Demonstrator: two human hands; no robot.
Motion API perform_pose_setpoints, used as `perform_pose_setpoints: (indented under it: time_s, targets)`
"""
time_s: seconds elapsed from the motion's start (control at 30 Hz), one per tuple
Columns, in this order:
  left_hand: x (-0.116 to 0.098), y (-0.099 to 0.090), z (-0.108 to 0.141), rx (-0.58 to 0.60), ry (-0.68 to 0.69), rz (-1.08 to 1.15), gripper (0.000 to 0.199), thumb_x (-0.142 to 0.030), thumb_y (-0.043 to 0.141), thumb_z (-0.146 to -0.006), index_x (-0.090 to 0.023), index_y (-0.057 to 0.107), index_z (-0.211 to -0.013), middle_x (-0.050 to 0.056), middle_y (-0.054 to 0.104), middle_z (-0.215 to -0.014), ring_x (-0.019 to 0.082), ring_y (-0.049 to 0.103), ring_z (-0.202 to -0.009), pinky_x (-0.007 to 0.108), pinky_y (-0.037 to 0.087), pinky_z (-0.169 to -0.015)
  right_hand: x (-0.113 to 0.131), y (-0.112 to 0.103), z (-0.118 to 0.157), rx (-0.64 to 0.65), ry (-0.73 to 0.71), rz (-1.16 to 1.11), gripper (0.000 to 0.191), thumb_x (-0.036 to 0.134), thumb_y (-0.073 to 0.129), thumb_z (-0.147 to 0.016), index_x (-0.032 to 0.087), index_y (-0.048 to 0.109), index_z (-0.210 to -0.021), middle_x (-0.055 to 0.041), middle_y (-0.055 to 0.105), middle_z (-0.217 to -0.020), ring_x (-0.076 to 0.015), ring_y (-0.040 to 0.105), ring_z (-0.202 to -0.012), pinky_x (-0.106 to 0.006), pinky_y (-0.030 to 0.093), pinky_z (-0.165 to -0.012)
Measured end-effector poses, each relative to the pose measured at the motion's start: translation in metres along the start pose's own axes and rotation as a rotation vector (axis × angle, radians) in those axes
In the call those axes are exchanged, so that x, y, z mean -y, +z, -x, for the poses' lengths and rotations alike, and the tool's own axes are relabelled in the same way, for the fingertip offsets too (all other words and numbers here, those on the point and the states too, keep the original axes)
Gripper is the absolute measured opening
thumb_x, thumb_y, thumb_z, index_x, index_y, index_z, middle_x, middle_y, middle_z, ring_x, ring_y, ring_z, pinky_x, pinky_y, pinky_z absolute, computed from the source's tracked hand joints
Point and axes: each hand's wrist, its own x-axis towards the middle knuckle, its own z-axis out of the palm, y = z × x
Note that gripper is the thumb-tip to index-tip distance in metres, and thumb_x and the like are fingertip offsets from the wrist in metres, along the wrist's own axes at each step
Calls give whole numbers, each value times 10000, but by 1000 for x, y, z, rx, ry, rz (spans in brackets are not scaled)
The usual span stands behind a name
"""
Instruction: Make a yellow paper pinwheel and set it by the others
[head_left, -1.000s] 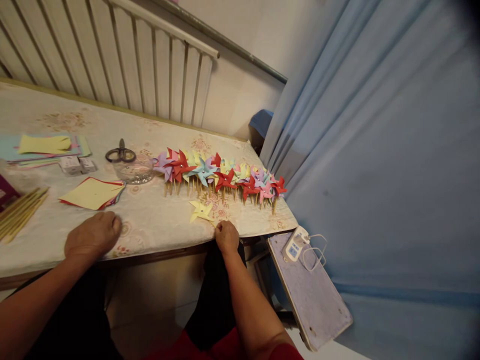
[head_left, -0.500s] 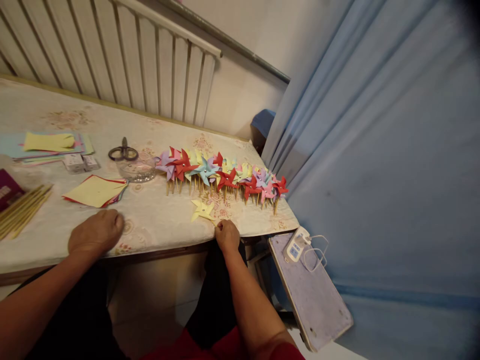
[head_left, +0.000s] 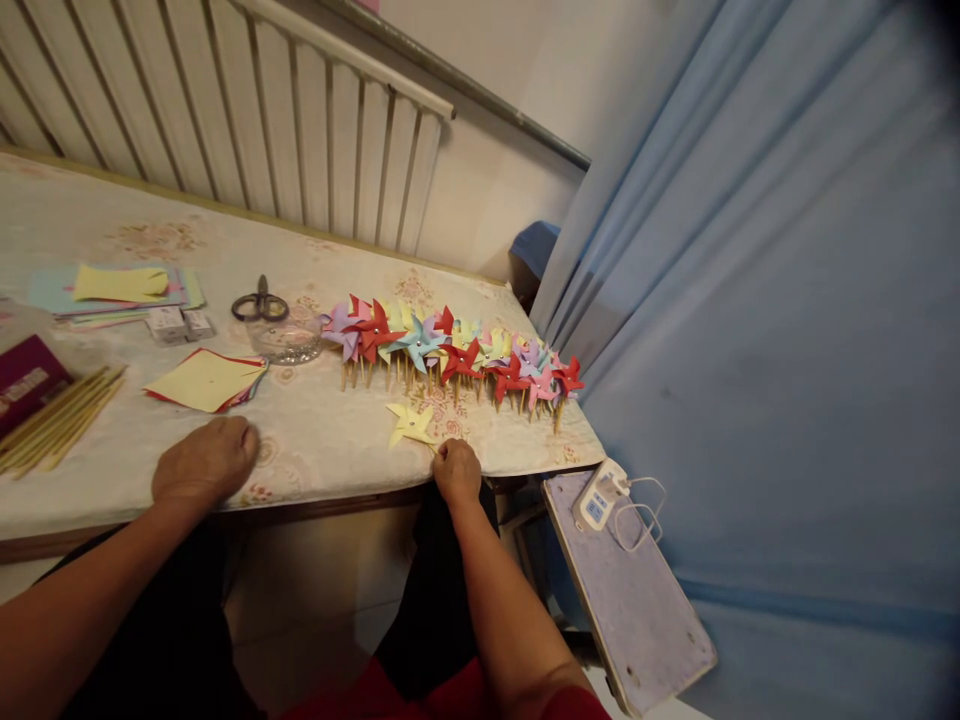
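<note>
My right hand (head_left: pixel 457 472) is closed on the stick of a yellow paper pinwheel (head_left: pixel 411 424), at the table's front edge. The pinwheel's head lies just beyond my fingers. My left hand (head_left: pixel 206 462) rests on the tablecloth (head_left: pixel 315 450) with its fingers curled in; whether anything is inside cannot be seen. Beyond it lies a stack of square papers (head_left: pixel 204 381), yellow on top. Several colourful pinwheels (head_left: pixel 459 357) stand in a long row behind the yellow one.
Black-handled scissors (head_left: pixel 260 303) lie beside a clear dish (head_left: pixel 291 347). Left are wooden sticks (head_left: pixel 67 420), a maroon box (head_left: pixel 31 382), small boxes (head_left: pixel 169 325) and coloured sheets (head_left: pixel 120 285). A power strip (head_left: pixel 601 494) sits on a stool (head_left: pixel 637 600) by a blue curtain (head_left: pixel 795 380).
The view has shifted slightly, so the table items appear a little further right. Both hands keep nearly the same poses, the right one still on the yellow pinwheel's stick.
</note>
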Motion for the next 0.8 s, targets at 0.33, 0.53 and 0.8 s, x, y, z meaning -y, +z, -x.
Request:
perform_pose_setpoints:
  time_s: [0.33,0.53,0.8]
  targets:
    - [0,-2,0,8,1,24,588,-450,160,-962,-131,652,-1015,224,649,-1164,350,628,-1039,441,482,-789,-1,1,-1,5,9,-29,128,165,557,-862,195,681,-874,-69,689,-923,-191,607,-895,-273,404,-755]
    - [-2,-5,3,0,1,28,616,-448,129,-972,-129,654,-1022,216,639,-1165,344,620,-1038,441,475,-788,0,0,0,-6,9,-34,132,163,555,-866,196,682,-851,-67,692,-901,-185,610,-873,-269,398,-738]
    - [-3,-5,5,-1,2,32,593,-437,135,-972,-133,643,-1013,214,641,-1161,344,619,-1032,438,469,-778,0,2,-1,-16,-15,-38,135,138,540,-861,185,664,-837,-70,688,-884,-189,606,-868,-270,404,-747]
